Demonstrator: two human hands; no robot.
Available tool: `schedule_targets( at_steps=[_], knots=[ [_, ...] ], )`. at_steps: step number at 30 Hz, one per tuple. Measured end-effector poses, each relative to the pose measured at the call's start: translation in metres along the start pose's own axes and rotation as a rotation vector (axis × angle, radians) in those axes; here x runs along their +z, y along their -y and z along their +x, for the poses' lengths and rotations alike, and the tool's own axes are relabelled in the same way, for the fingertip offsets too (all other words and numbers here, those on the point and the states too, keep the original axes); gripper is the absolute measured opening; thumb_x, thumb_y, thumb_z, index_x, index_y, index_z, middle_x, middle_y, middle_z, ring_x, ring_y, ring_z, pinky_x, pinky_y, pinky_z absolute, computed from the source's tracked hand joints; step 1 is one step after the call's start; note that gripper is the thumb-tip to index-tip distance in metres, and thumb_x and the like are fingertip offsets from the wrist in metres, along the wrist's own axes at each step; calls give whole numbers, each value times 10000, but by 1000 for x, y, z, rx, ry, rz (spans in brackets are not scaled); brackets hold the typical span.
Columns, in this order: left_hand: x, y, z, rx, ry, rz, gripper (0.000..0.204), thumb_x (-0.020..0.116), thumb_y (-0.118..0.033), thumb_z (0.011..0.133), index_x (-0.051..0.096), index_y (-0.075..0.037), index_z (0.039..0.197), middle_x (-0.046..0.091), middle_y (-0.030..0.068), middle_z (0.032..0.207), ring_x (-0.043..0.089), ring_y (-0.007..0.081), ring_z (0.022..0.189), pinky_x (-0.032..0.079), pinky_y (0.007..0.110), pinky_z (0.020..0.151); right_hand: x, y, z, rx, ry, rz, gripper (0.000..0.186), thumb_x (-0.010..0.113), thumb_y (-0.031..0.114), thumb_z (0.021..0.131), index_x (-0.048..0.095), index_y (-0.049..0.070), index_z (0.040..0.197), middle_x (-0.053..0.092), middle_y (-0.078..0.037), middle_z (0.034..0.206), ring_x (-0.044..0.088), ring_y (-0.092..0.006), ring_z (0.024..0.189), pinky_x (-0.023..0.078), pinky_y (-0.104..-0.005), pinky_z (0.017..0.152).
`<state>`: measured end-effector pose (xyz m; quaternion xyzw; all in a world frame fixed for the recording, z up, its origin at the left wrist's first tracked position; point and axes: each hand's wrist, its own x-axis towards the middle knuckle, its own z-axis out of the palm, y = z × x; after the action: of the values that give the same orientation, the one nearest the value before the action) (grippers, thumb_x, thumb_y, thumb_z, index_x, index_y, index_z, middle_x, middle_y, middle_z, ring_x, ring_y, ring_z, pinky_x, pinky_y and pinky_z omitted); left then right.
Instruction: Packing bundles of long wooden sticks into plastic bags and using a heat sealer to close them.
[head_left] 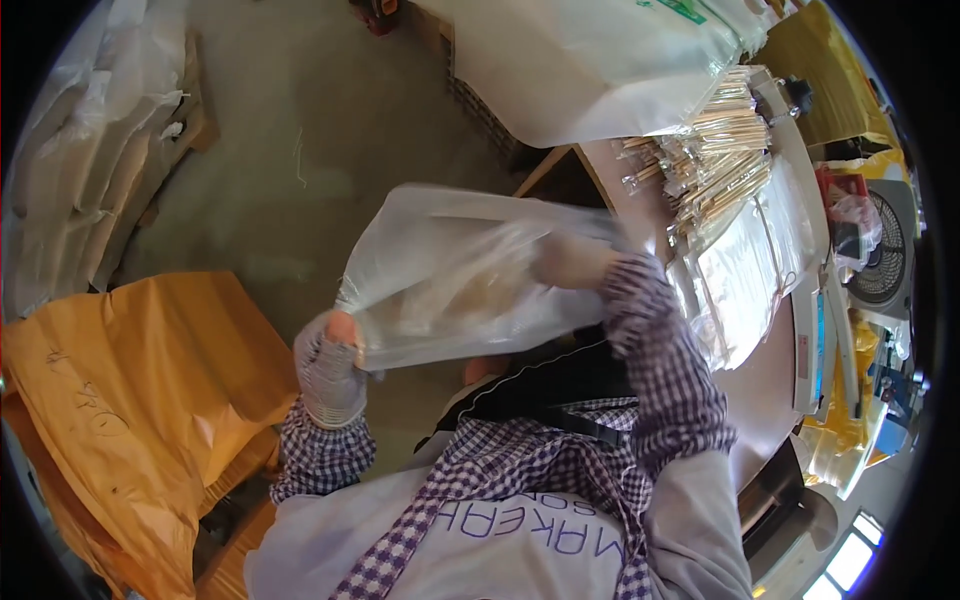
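Observation:
A translucent plastic bag (440,250) is held up over my lap. My left hand (330,360), in a pale knitted glove with bare fingertips, grips the bag's lower left corner. My right hand (575,260) is at the bag's right side, inside or behind the film; motion blur and plastic hide its fingers. Right of the bag, a pale tabletop (760,360) bears bundles of thin packaged sticks (720,150) and a stack of clear bags (740,270).
Orange sacks (140,400) lie at lower left, wrapped cardboard (100,170) beyond them on the grey floor (250,120). A large white plastic sack (590,50) is at the top. A fan (880,240), a red basket (840,190) and a slim white device (805,350) sit at far right.

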<state>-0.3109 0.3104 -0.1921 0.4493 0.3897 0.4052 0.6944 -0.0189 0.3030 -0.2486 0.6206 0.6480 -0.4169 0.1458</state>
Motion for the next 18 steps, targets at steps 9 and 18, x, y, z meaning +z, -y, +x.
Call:
schedule_targets(
  at_steps=[9,18],
  knots=[
    [20,13,9,2,-63,-66,303,533,-318,888,552,-42,765,537,20,597,502,87,490,390,211,420,13,38,17,-24,-347,-102,323,418,204,906,530,59,1172,531,-119,1186,535,-215,1022,399,-325,912],
    [87,-4,103,204,-196,-174,259,533,-288,881,484,-92,719,480,-17,677,443,83,595,390,235,553,51,-58,-196,63,-1422,649,256,476,-3,860,542,-44,1104,597,-120,1044,567,-171,966,454,-278,848]
  ],
)
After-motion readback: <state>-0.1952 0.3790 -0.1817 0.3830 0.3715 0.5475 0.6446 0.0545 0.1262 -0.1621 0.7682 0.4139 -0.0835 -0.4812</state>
